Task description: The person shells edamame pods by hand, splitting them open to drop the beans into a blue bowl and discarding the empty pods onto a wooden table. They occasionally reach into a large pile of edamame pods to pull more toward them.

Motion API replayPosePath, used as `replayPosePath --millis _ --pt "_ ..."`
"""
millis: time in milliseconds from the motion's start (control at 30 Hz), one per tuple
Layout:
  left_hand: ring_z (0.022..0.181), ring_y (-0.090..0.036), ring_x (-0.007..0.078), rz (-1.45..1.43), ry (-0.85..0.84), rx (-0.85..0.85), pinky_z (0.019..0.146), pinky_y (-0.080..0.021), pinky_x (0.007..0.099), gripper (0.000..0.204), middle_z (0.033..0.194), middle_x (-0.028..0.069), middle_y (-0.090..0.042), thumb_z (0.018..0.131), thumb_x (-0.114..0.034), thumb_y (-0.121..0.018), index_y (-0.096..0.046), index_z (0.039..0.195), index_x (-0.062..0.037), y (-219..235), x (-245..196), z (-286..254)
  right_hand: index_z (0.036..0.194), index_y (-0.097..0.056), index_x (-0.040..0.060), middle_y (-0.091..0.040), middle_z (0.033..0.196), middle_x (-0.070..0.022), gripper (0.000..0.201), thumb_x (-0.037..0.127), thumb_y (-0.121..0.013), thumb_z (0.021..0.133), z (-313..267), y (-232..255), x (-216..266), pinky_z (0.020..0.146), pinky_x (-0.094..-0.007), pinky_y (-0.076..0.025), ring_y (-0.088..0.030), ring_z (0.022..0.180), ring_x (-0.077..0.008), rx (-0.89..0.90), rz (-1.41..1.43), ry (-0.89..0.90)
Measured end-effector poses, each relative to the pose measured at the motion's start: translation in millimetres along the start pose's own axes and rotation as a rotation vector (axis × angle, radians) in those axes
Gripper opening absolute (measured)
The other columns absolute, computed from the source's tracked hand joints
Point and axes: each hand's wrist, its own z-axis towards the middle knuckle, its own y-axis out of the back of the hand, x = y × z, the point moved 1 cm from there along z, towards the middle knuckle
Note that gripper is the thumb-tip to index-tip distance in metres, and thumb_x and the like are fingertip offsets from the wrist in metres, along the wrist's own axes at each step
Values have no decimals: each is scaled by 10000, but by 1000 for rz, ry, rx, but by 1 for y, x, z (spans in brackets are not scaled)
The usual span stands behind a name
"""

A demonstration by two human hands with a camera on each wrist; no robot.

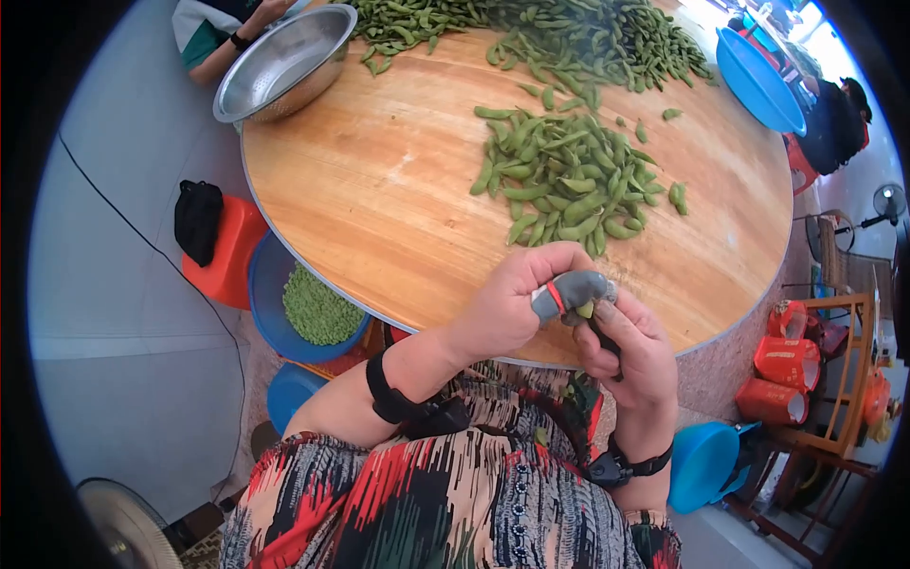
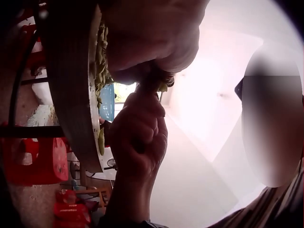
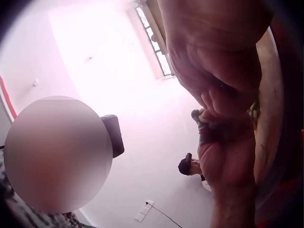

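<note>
Over the table's near edge, both hands meet fingertip to fingertip around a green pod (image 1: 586, 310), mostly hidden by the fingers. My left hand (image 1: 517, 299) pinches it from one side; a grey cover with a red band wraps its thumb. On the other side my right hand (image 1: 640, 356) grips the pod with curled fingers, a dark piece (image 1: 605, 339) showing among them. The left wrist view has the right hand (image 2: 137, 137) below the left hand (image 2: 156, 33). A loose pile of green pods (image 1: 569, 180) lies on the table just beyond the hands.
Round wooden table (image 1: 379, 209) with a bigger pod heap (image 1: 607, 43) at the back. A metal bowl (image 1: 284, 66) stands at the left edge, a blue basin (image 1: 758, 81) at the right. Below left, a blue tub (image 1: 270, 284) holds shelled beans (image 1: 318, 308) beside a red stool (image 1: 227, 256).
</note>
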Motion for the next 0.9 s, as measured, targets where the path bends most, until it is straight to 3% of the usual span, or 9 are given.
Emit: replayPosePath --millis 100,167,333,433,500,533,600,700,900 --pt "772 -447 21 9 38 -80 627 -394 188 156 836 -32 -509 846 -157 -611 -520 899 -43 -6 -1 0 931 -560 31 -510 660 26 145 130 -455 916 3 3 -2 433 -163 -277 -357 490 -2 -3 -11 10" --pt "764 -451 20 152 66 -133 619 -394 184 146 833 -32 -507 836 -124 -613 -520 913 -42 -10 -3 0 889 -571 47 -513 641 30 126 145 -493 900 8 7 -7 406 -167 -259 -349 472 4 -191 -652 461" --pt "718 -457 14 385 38 -251 583 -385 168 165 820 -31 -503 804 -40 -618 -524 940 -42 -13 -3 0 853 -580 38 -492 597 51 138 158 -520 887 7 11 2 441 -179 -309 -399 491 -22 -252 -456 202" --pt "683 -456 17 625 -149 -257 565 -370 158 145 808 -35 -508 823 -61 -600 -524 943 -34 -8 2 1 856 -582 24 -482 586 58 156 166 -525 885 10 15 2 465 -206 -339 -429 507 -43 -207 -346 130" --pt "679 -505 42 300 37 -280 525 -376 163 112 800 -14 -538 851 -89 -561 -519 939 -34 -4 5 1 859 -582 17 -478 587 60 166 172 -530 883 15 19 3 470 -224 -349 -437 510 -54 -199 -406 131" --pt "679 -505 42 304 42 -279 525 -376 163 112 800 -14 -538 851 -89 -561 -519 939 -34 -3 3 2 849 -577 14 -497 577 29 166 173 -540 877 19 21 8 461 -244 -353 -446 490 -82 -270 -599 291" --pt "659 -543 76 -235 181 -266 474 -385 174 90 798 20 -570 869 -107 -522 -509 930 -42 0 -1 5 838 -573 11 -517 568 -2 168 174 -549 871 24 27 18 452 -264 -357 -454 470 -110 -343 -785 454" --pt "628 -544 95 -214 151 -274 440 -381 174 73 802 37 -565 864 -102 -520 -498 919 -60 6 -1 6 819 -548 2 -564 615 -176 191 185 -603 822 20 19 35 502 -335 -423 -551 533 -283 -531 -1315 529" --pt "626 -536 93 -261 85 -341 441 -376 168 66 810 33 -546 852 -78 -520 -496 912 -65 10 1 5 769 -501 14 -581 646 -179 245 212 -646 784 30 6 -3 540 -423 -452 -589 628 -348 -584 -1622 567"
